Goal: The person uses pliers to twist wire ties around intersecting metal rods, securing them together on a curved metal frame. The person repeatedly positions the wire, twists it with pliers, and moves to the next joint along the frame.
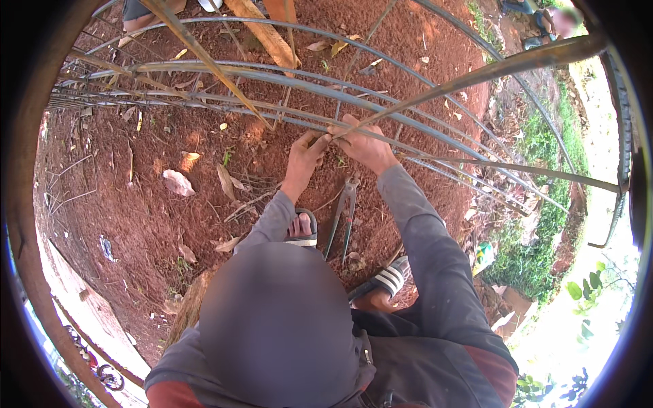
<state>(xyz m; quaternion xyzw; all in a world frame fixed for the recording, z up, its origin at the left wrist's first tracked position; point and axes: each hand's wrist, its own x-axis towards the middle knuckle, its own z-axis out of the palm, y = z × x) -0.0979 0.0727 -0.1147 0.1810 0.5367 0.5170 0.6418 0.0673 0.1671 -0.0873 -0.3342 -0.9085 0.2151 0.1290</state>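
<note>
Long thin steel bars (pixel 272 77) run across in front of me, with thinner cross rods meeting them. My left hand (pixel 306 162) is closed, its thumb and fingertips pinched together at the lowest bars. Whatever sits in that pinch is too small to make out. Right beside it, my right hand (pixel 365 145) curls its fingers around a steel bar where rods cross. The fingertips of both hands nearly touch. Below them, a pair of pincers (pixel 349 197) with greenish handles lies on the red soil, jaws pointing away from me, between my sandalled feet.
A thick rusty rod (pixel 490 71) slants close overhead on the right. A wooden plank (pixel 262 34) lies on the soil beyond the bars. Dry leaves (pixel 178 182) and twigs litter the ground. Another person (pixel 561 22) is at the far right; a motorbike (pixel 109 376) stands at the lower left.
</note>
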